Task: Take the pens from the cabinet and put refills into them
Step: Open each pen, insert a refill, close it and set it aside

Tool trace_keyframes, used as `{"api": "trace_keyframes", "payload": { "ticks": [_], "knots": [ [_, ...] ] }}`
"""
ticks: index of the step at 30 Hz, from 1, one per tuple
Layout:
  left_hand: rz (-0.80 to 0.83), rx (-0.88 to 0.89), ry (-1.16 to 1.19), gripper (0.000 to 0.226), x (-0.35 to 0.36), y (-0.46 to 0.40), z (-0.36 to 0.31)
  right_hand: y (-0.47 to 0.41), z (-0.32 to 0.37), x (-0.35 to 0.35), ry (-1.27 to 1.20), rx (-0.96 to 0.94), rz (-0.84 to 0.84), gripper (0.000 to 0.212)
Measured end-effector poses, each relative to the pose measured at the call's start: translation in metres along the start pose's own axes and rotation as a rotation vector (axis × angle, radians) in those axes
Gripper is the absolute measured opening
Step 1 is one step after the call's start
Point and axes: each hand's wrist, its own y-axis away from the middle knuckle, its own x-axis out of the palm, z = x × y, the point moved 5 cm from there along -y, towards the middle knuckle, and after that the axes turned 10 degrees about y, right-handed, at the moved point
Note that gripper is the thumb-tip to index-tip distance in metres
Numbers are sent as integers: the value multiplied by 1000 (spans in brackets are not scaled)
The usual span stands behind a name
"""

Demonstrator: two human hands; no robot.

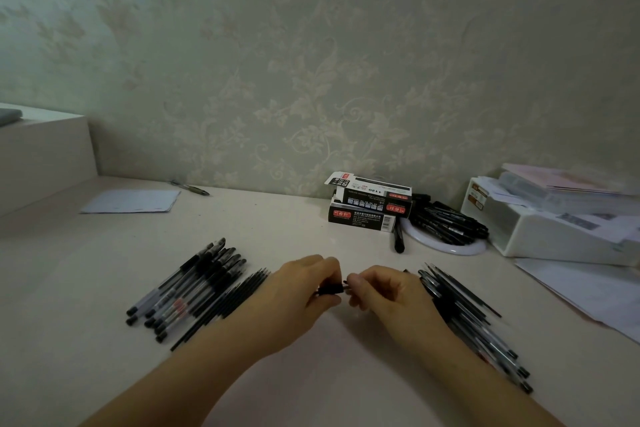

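Both my hands meet over the middle of the pale desk point(277, 225). My left hand point(304, 288) grips a short black pen piece point(329, 289). My right hand point(384, 291) pinches the other end, where a thin tip shows between the hands. A row of capped black pens point(187, 288) lies to the left, with several thin black refills point(235, 298) beside it. Another heap of pens and refills point(474, 319) lies to the right, partly hidden by my right forearm.
Two stacked black refill boxes point(370, 204) stand at the wall. A white plate point(450, 243) holds several black markers. One marker point(398, 239) lies loose. A white organiser point(561, 222) and papers point(588, 295) fill the right; a notepad point(131, 201) and step sit left.
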Motion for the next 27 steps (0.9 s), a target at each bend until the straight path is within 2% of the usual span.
{"api": "trace_keyframes", "payload": {
  "ticks": [4, 7, 10, 13, 17, 23, 26, 27],
  "knots": [
    [-14, -4, 16, 9, 1, 0, 0, -1, -3, -1, -19, -9, 11, 5],
    [-29, -9, 17, 15, 0, 1, 2, -2, -5, -1, -39, -3, 14, 14],
    [-39, -2, 20, 16, 1, 1, 2, -1, -4, 0, -8, 14, -14, 10],
    [-46, -3, 22, 16, 2, 1, 3, 0, -4, -2, -5, 21, -22, 21],
    [-36, -10, 25, 18, 2, 1, 3, -1, -3, -1, -46, -2, 15, 3],
    [-1, -13, 39, 17, 5, 1, 2, -1, -2, -2, -66, 31, -13, 19],
    [-8, -26, 56, 14, 5, 2, 1, -2, -3, -3, -81, 18, -13, 0],
    [-6, -29, 58, 14, 5, 2, 1, -2, -5, -2, -83, 12, -13, 6]
  ]
}}
